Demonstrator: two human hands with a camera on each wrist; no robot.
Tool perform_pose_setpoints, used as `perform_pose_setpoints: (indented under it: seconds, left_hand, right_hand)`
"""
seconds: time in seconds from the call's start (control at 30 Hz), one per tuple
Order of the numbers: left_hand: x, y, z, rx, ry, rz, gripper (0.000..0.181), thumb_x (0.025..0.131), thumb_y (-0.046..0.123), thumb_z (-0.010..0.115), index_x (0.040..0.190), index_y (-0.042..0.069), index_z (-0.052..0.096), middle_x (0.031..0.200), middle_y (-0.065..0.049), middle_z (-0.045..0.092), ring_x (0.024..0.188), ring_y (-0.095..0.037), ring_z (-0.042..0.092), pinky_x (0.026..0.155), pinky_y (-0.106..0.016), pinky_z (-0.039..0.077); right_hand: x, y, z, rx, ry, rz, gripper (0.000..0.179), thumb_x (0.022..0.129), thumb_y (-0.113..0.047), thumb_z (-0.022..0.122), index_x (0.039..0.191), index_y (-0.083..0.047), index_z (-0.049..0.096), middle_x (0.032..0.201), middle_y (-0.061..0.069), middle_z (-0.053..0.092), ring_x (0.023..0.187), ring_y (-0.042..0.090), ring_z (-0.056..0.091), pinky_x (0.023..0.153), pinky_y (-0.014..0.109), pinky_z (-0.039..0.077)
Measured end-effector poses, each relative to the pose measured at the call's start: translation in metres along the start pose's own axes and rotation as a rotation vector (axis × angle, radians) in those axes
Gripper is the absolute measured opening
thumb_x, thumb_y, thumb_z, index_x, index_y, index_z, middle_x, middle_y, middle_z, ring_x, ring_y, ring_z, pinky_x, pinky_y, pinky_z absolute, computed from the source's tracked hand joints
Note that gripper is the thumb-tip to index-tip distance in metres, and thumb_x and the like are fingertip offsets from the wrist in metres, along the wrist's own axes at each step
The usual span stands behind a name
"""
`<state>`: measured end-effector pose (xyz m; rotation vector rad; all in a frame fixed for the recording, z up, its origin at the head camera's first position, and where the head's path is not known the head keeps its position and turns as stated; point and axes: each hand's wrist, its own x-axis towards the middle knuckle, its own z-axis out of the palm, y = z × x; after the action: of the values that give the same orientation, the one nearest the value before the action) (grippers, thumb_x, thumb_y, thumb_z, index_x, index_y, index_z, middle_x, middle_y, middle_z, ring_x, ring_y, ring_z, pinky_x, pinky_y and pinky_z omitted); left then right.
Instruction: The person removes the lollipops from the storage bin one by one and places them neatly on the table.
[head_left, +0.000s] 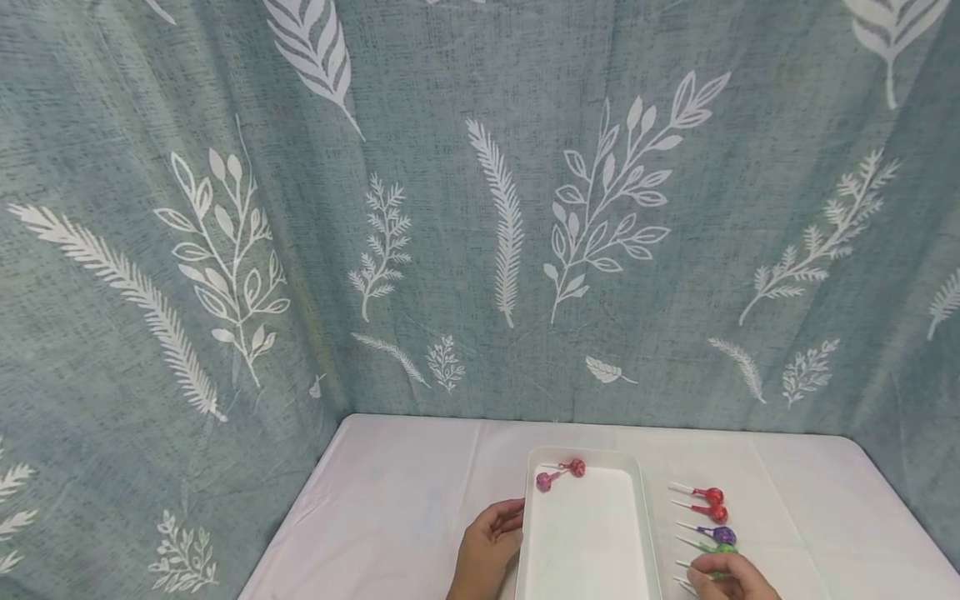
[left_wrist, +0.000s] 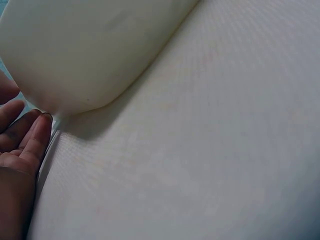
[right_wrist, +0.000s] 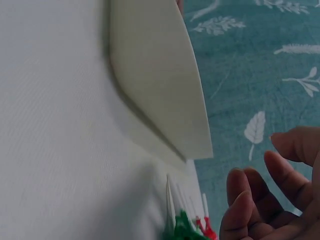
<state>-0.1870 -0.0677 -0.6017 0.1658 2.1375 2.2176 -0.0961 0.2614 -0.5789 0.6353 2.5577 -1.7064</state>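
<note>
A white tray (head_left: 585,533) stands in front of me with two lollipops at its far left corner, one red (head_left: 576,467) and one pink (head_left: 543,481). Against the tray's left wall rests my left hand (head_left: 489,546), its fingertips touching the outside. To the right of the tray, several lollipops lie in a column: two red, a purple one (head_left: 723,535) and a green one (head_left: 726,548) show, with more sticks nearer me. My right hand (head_left: 731,577) is over the near ones and partly covers them. The right wrist view shows its fingers bent and apart, nothing visible between them.
A white cloth (head_left: 405,500) covers the table. Behind and beside it hangs a blue-green curtain (head_left: 450,250) with white leaf prints. The tray's raised wall (right_wrist: 155,80) stands to the left of the lollipop column.
</note>
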Motion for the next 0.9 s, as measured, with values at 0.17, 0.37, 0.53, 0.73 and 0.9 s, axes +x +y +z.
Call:
perform_pose_setpoints:
  seconds: [0.17, 0.37, 0.53, 0.73, 0.9]
  left_hand:
    - [0.001, -0.002, -0.001, -0.009, -0.001, 0.003, 0.041, 0.095, -0.002, 0.069, 0.135, -0.005, 0.068, 0.126, -0.015, 0.074, 0.12, -0.03, 0.07, 0.097, -0.023, 0.056]
    - [0.001, -0.002, 0.0, -0.014, 0.003, 0.007, 0.041, 0.094, -0.002, 0.069, 0.135, -0.005, 0.069, 0.126, -0.015, 0.074, 0.119, -0.03, 0.07, 0.097, -0.023, 0.056]
    - [0.001, -0.001, 0.002, -0.011, 0.016, 0.0, 0.04, 0.094, -0.002, 0.069, 0.134, -0.004, 0.07, 0.125, -0.014, 0.074, 0.119, -0.03, 0.07, 0.096, -0.023, 0.057]
    - [0.001, 0.001, 0.002, -0.003, 0.014, 0.003, 0.041, 0.094, -0.001, 0.069, 0.134, -0.005, 0.069, 0.125, -0.014, 0.074, 0.119, -0.03, 0.071, 0.096, -0.022, 0.057]
    - [0.001, 0.001, 0.002, 0.008, 0.007, 0.007, 0.04, 0.094, -0.001, 0.069, 0.135, -0.005, 0.069, 0.126, -0.015, 0.074, 0.119, -0.03, 0.07, 0.096, -0.022, 0.056]
  right_hand:
    - [-0.003, -0.02, 0.008, 0.02, -0.017, -0.01, 0.022, 0.101, -0.013, 0.074, 0.114, 0.003, 0.069, 0.085, 0.006, 0.066, 0.074, 0.024, 0.066, 0.058, 0.037, 0.058]
    - [-0.004, -0.042, 0.014, 0.074, -0.035, -0.044, 0.016, 0.098, -0.014, 0.078, 0.107, -0.002, 0.072, 0.088, 0.006, 0.068, 0.078, 0.024, 0.066, 0.058, 0.036, 0.058]
    - [-0.002, -0.055, 0.018, 0.046, -0.038, -0.101, 0.014, 0.098, -0.014, 0.078, 0.105, -0.003, 0.073, 0.098, 0.005, 0.071, 0.081, 0.021, 0.066, 0.062, 0.032, 0.056]
    - [0.0, -0.065, 0.023, 0.042, -0.036, -0.144, 0.012, 0.099, -0.012, 0.078, 0.105, -0.003, 0.073, 0.099, 0.004, 0.073, 0.08, 0.021, 0.068, 0.064, 0.031, 0.055]
    - [0.006, -0.075, 0.029, 0.018, -0.058, -0.136, 0.016, 0.102, -0.015, 0.076, 0.111, -0.003, 0.073, 0.099, 0.003, 0.07, 0.082, 0.023, 0.065, 0.067, 0.033, 0.053]
